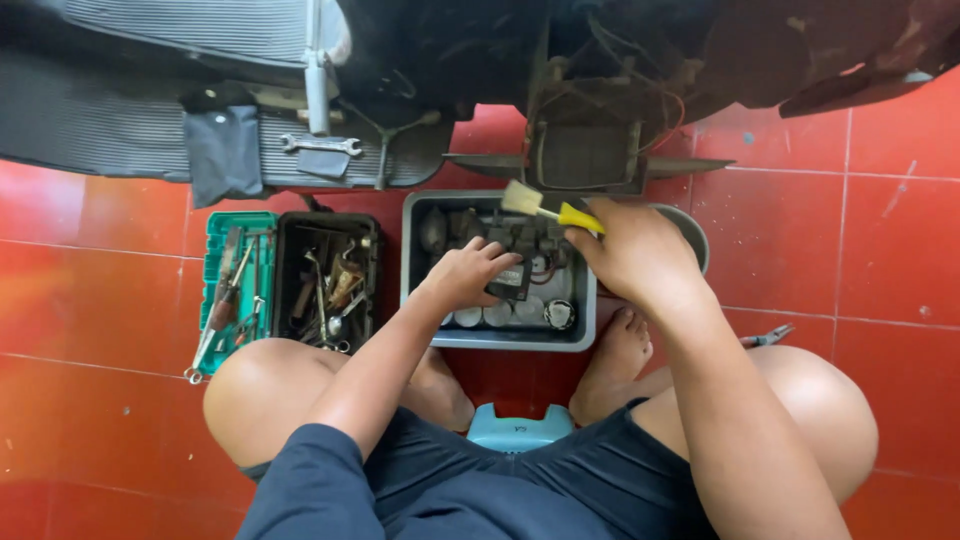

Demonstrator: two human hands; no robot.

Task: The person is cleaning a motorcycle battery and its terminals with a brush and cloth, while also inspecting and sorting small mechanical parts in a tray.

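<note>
Red floor tiles (790, 230) with pale grout lines form the work surface; the person sits low on a light blue stool (517, 428), knees apart, facing a dark machine underside (600, 70) with exposed wiring.

A grey rectangular tub (415, 260) sits on the floor between the feet. Inside it lies a dark, greasy mechanical part (520, 250) with several round metal pieces along the near wall.

The right hand (635, 250) is closed around the yellow handle of a paintbrush (548, 206). The brush's long axis runs nearly level across the view, bristles pointing left and slightly away from the person, above the tub's far edge. The handle enters the fist at the thumb side; the bristle end stands clear of the fingers.

The left hand (468, 272) reaches into the tub, fingers curled over the near left side of the dark part, gripping it. Its fingertips cover part of the component.

Left of the tub stands a black tool tray (286, 290) of mixed hand tools, and beside that a green tray (212, 250) holding screwdrivers. A combination spanner (320, 145) lies on a ribbed grey mat (90, 120) beyond. Pliers (766, 337) lie on the tiles by the right knee.
</note>
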